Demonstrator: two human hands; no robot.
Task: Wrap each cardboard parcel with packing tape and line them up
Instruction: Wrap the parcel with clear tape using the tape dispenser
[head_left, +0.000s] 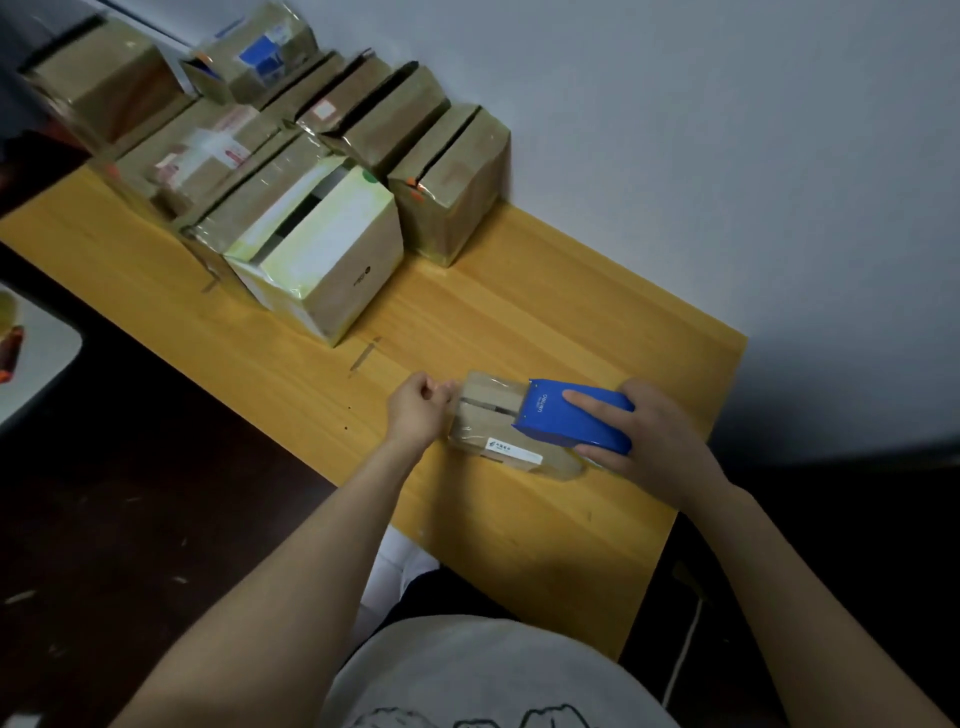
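Observation:
A small flat cardboard parcel with a white label lies on the yellow wooden table, near its front right part. My right hand grips a blue tape dispenser that rests on the parcel's right end. A clear strip of tape runs from the dispenser across the parcel's top. My left hand is closed at the parcel's left edge, fingers pinching there, apparently on the tape end. Several taped parcels stand in rows at the back left of the table.
A grey wall runs along the table's far side. The table's right edge is close to my right hand. A dark floor lies to the left, with a white object at the left border. A white cable hangs below the table's right corner.

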